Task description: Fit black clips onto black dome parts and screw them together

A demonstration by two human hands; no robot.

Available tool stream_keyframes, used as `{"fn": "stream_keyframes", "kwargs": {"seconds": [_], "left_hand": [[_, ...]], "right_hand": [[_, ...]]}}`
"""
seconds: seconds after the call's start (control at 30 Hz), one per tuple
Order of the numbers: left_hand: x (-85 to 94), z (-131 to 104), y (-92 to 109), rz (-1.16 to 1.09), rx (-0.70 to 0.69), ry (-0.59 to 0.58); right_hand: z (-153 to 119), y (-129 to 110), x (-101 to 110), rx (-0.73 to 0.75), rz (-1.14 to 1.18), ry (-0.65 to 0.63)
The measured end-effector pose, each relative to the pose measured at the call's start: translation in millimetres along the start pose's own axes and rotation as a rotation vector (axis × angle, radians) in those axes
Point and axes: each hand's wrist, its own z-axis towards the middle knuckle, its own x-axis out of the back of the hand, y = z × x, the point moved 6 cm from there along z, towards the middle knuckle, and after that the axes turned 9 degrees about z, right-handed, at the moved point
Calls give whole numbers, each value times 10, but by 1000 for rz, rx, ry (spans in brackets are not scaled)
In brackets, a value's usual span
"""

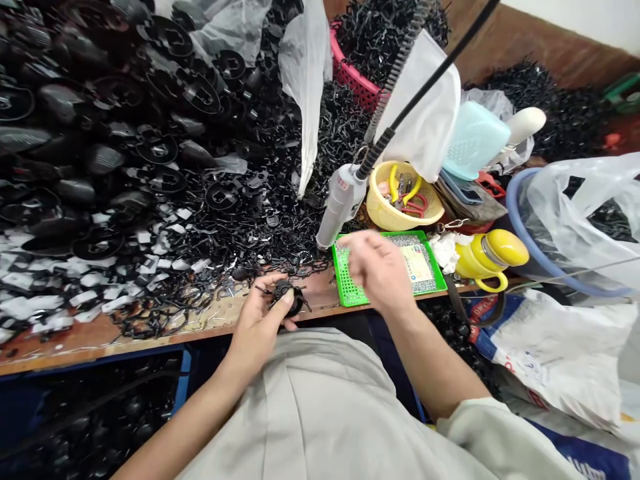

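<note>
My left hand (265, 310) is closed round a black plastic part (287, 297) with thin arms sticking out, held at the table's front edge with the thumb across it. My right hand (375, 267), a little blurred, hovers over the green tray (341, 283) with its fingers curled in; whatever they pinch is too small to make out. Small metal screws (423, 250) and a printed label (416, 265) lie in that tray. Just left of my right hand, a grey electric screwdriver (340, 203) hangs tip down from a coiled spring (400, 73), touched by neither hand.
Black plastic parts (240, 227) and white pieces (125, 273) cover the table's left side. A cream basket (400, 212) holds yellow-handled pliers (404, 190). Right of it are a yellow mug (480, 257) and a blue tub (530, 233). A pink basket (353, 77) stands behind.
</note>
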Motion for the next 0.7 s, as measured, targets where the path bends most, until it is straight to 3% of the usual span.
{"fn": "stream_keyframes", "kwargs": {"seconds": [0.07,0.13,0.27,0.37,0.47,0.6,0.7], "left_hand": [[-159,-13,-57,-100,132,-100],[-307,-20,-84,-133,184,-165],[-495,22,-98,-140,217,-176],[-497,80,-80,-171,222,-108],[-435,126,-64,-197,208,-37],[-391,142,-95,-225,200,11],[-385,140,-128,-243,191,37]], "right_hand": [[141,-243,262,353,-120,166],[323,-190,254,428,-297,87],[554,106,13,338,-512,-144],[486,-9,-30,368,-458,-112],[335,-136,17,312,-246,-84],[187,115,32,117,-115,-68],[133,376,19,131,-216,19]]}}
